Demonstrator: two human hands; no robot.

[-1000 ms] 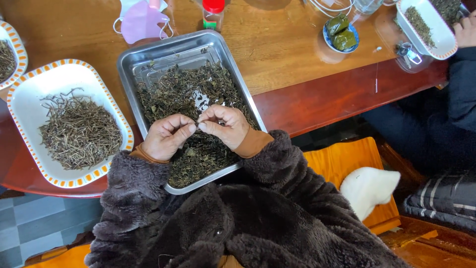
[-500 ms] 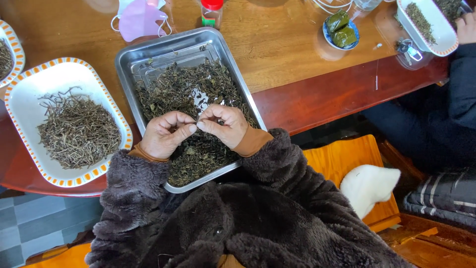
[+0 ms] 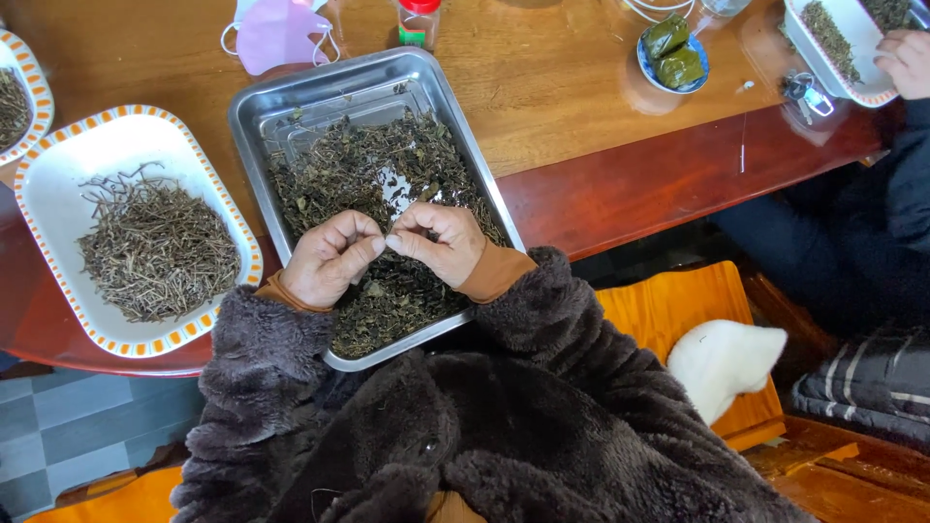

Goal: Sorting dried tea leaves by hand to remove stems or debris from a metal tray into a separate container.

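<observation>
Over the near end of the steel tray [image 3: 254,121], our left hand [image 3: 327,259] and right hand [image 3: 441,244] meet, fingertips pinched shut on a sprig too small to see, so crumbs drop onto the dried leaves [image 3: 363,179]. Picked stems [image 3: 155,247] fill the dish at the table's left edge.

Setting: a domestic room, with a dining-type wooden table [image 3: 581,87] serving as a workbench for hand-sorting dried herbs. Evidence: steel tray [image 3: 291,107] of dried leaves at 12 o'clock; orange-rimmed dish [image 3: 58,165] of stems at 9 o'clock; face mask [image 3: 276,34] and red-capped bottle [image 3: 418,19] at 11 to 12 o'clock; small bowl of leaf-wrapped parcels [image 3: 673,56] at 1 o'clock. Orange seat cushion [image 3: 678,310] at 3 o'clock; tiled floor [image 3: 68,436] at 8 o'clock.
</observation>
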